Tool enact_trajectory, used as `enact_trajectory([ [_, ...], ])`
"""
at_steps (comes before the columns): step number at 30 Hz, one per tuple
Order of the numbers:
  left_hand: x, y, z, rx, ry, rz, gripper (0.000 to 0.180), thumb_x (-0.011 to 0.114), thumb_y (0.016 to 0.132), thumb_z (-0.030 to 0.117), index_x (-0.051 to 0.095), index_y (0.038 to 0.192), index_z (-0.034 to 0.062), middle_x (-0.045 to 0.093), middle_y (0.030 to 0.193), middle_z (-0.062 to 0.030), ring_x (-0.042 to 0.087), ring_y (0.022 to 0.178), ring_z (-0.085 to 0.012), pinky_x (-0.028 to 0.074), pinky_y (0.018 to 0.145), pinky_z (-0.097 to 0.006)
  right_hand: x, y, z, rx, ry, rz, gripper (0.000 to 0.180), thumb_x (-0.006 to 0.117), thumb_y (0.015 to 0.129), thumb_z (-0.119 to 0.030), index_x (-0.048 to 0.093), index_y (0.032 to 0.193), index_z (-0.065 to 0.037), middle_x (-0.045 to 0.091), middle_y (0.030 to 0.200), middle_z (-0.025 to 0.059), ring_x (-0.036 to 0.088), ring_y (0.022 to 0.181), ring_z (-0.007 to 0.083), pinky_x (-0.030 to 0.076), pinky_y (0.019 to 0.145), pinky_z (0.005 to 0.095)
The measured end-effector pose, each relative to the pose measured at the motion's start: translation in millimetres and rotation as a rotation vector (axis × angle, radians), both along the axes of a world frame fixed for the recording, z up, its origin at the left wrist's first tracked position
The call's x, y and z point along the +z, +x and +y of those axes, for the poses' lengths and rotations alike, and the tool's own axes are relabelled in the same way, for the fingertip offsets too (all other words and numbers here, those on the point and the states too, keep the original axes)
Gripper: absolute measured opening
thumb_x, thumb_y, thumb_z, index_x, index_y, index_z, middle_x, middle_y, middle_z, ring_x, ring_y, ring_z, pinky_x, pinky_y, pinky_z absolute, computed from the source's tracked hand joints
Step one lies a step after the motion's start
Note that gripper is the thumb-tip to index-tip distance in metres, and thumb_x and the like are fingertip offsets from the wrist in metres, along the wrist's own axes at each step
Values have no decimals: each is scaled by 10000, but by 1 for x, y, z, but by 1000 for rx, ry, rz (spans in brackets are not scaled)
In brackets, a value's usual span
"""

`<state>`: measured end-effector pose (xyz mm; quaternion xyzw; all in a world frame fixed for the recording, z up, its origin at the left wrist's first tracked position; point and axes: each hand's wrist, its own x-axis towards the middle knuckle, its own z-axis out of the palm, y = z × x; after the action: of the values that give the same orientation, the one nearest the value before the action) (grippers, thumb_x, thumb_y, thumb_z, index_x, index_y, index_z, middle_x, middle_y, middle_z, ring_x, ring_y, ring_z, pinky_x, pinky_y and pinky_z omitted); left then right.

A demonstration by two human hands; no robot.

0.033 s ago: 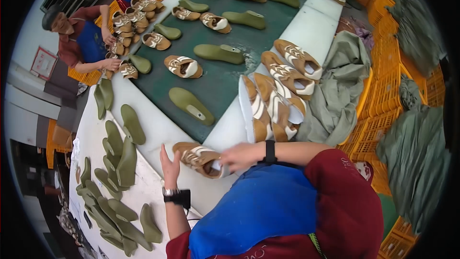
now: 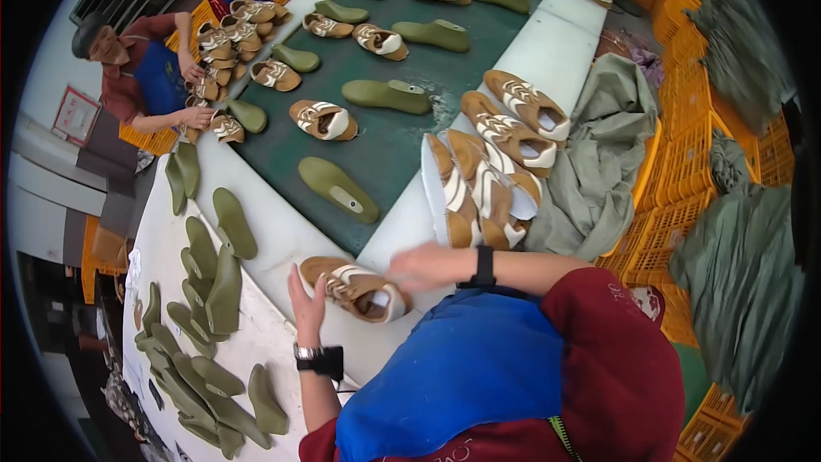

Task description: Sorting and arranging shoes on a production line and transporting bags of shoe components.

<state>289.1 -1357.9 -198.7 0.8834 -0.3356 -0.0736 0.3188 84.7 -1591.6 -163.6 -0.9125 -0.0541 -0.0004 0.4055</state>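
A brown and white sneaker [image 2: 346, 282] lies on the pale tabletop close to me, its opening toward me and something white showing inside. Along its left side my left hand [image 2: 306, 304] is raised, fingers stretched and thumb apart, at or very near the toe part. My right hand [image 2: 421, 265] hovers to the right of the heel, apart from the sneaker. Motion smears its fingers. Beyond the sneaker, a green shoe last [image 2: 339, 191] rests on the dark green belt [image 2: 398, 150]. Right of the belt, several matching sneakers [image 2: 479, 192] lean together.
Many green lasts [image 2: 192, 381] are heaped on the white table to my left. Across the belt's left side, a co-worker [image 2: 158, 77] handles sneakers. Grey-green cloth [image 2: 603, 171] drapes beside stacked orange crates [image 2: 657, 222] at right. More sneakers and lasts line the belt.
My right hand has pulled up and away from the sneaker's heel. My left hand has shifted slightly right, closer to the sneaker, which sits a little further left in the picture.
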Motion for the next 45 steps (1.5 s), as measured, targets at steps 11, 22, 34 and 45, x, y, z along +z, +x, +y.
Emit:
enact_trajectory([
  [11,30,-95,-87,-344,200,-128,793,730,654,388,408,1298,56,297,1348,-282,296,1220,-478,279,1031,-458,-6,-96,-92,-893,-342,72,485,638,758,-275,476,1165,-65,558,972,181,546,929,362,468,764,432],
  [22,-19,-96,-154,-157,201,668,829,638,686,350,263,1340,4,598,974,-187,607,898,-300,486,782,-350,-38,-94,-66,-866,-171,38,698,649,734,-313,342,1344,-168,474,1100,232,515,978,402,452,817,437],
  [34,55,-118,-68,84,-643,1376,446,434,733,39,425,1169,-49,538,1078,-146,563,943,-259,487,826,-381,53,-37,-30,-600,-259,-246,539,653,747,-279,472,1241,-163,475,1152,147,518,965,319,448,821,413],
  [45,108,-115,-87,-87,-175,-386,379,589,747,34,505,1112,-21,583,995,-189,590,861,-292,490,723,-331,73,-5,19,-459,-171,-581,326,547,691,-8,556,1005,-94,516,841,96,534,795,288,465,674,377],
])
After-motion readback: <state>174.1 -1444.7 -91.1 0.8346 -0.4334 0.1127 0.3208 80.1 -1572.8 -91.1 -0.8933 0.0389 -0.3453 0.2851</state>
